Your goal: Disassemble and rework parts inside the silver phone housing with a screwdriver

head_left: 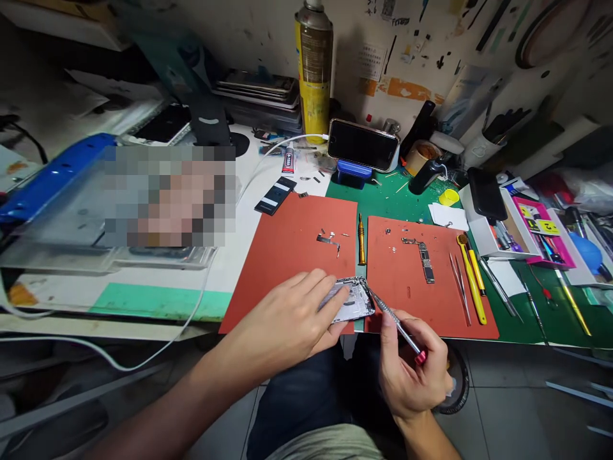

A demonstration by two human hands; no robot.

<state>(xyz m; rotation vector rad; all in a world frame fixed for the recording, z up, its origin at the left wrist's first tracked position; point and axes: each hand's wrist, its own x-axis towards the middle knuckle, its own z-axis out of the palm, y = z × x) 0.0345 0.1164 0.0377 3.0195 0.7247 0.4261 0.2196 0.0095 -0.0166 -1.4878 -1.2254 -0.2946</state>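
My left hand (287, 319) grips an opened silver phone housing (352, 300) at the front edge of the bench, fingers closed over its left side. My right hand (409, 370) is closed on a thin metal screwdriver with a red end (395, 321); its tip touches the housing's upper right corner. Both hands work over the gap between two red mats, the left mat (287, 249) and the right mat (407, 255). A small circuit board (426, 262) lies on the right mat, and a metal bracket (328, 240) with tiny screws lies on the left mat.
A gold screwdriver (361, 239) lies between the mats. Tweezers (458, 284) and a yellow tool (472, 275) sit at the right mat's edge. Behind stand a propped phone (363, 144), a tall yellow spray can (313, 70), a glue tube (288, 160) and a white cable (225, 223). Tool trays crowd the right side.
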